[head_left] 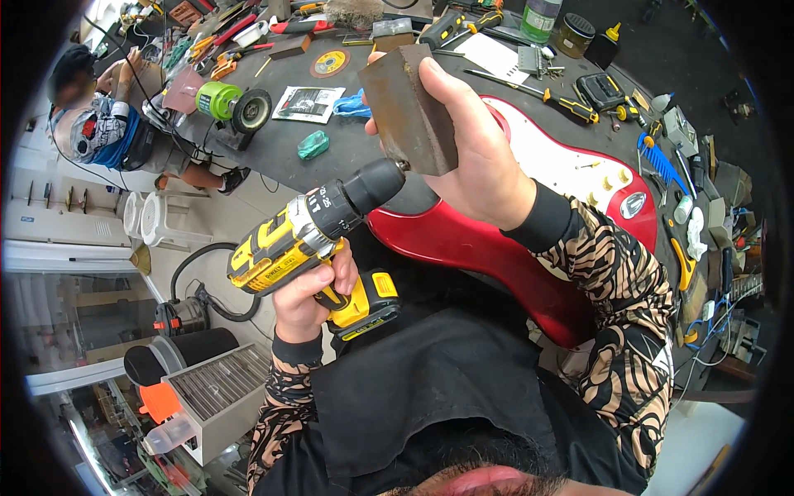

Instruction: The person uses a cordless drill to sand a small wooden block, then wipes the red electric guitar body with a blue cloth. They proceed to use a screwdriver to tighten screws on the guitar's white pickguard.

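Note:
My left hand [308, 299] is wrapped round the grip of a yellow and black cordless drill [277, 246], whose black chuck points up and to the right. In my right hand [484, 153] I hold up a dark brown rectangular block [405, 112], with the thumb along its right side. The drill's tip meets or nearly meets the block's lower edge; whether they touch I cannot tell. Below my right hand, a red electric guitar body [430, 227] with a white pickguard [546, 149] lies at the table's near edge.
Tools crowd the far and right table [265, 157], among them screwdrivers [571, 106] and a blue comb-like tool [662, 165]. A green bench grinder [219, 101] stands left. Another person [107, 124] sits beyond it. A vacuum hose [186, 264] curves over the floor.

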### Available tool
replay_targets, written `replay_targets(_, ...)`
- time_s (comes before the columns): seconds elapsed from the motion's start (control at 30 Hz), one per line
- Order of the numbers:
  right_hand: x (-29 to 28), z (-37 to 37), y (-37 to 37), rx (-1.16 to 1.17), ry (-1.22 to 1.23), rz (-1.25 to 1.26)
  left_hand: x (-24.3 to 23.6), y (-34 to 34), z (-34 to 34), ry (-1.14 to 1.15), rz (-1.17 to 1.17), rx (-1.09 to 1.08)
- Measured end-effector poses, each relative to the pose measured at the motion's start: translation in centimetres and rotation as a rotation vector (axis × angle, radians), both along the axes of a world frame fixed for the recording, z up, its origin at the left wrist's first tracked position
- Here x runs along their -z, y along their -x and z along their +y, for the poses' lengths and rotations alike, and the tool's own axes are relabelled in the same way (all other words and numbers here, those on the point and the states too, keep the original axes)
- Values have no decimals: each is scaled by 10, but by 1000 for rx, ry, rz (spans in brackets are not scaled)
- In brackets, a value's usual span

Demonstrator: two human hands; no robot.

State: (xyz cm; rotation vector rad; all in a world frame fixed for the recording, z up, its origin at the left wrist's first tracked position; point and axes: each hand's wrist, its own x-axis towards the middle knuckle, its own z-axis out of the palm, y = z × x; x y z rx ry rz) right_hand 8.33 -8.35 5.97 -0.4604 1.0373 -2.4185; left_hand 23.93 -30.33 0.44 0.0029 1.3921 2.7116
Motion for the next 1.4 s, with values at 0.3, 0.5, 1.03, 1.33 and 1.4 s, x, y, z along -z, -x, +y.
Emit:
replay_targets(0.3,1,1,1,-49,-10,23,4,0,-2,-11,0,-4)
replay_targets(0.5,2,0,1,-81,-33,-30,10,-1,-14,-57,-6,44)
replay_targets(1.03,7,-38,13,-161,-106,-69,18,-10,-38,-27,-33,-85)
replay_targets(1.33,11,-47,16,-219,-125,-75,18,-14,-48,-33,-42,-82)
replay_targets(1.4,11,-48,17,-222,-127,-78,20,-15,-50,-40,-40,-83)
